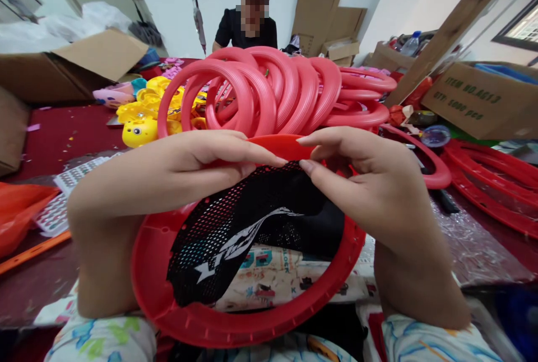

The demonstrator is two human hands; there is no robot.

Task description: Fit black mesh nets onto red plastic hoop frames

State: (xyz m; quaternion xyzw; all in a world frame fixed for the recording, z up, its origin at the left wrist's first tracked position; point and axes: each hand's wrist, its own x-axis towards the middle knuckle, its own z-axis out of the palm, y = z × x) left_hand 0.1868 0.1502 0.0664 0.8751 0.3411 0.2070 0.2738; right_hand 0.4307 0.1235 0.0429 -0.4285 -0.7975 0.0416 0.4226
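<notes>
A large red plastic ring (247, 328) is tilted in front of me, its near side toward my lap. Black mesh fabric (252, 216) with a white printed shape covers the ring's far and left part; its lower edge hangs loose. My left hand (202, 163) lies across the far rim, its fingers pressed together on the mesh's upper edge. With thumb and fingers, my right hand (357, 166) pinches the mesh edge against the same rim. The two hands' fingertips nearly meet. The undersides of the fingers are hidden.
Pink-red rings (290, 93) are heaped just beyond my hands. Yellow toy parts (143, 131) lie left of them, and red frames (496, 177) are stacked at right. Cardboard boxes (483, 98) stand on both sides. A person (247, 28) sits across the table (54, 138).
</notes>
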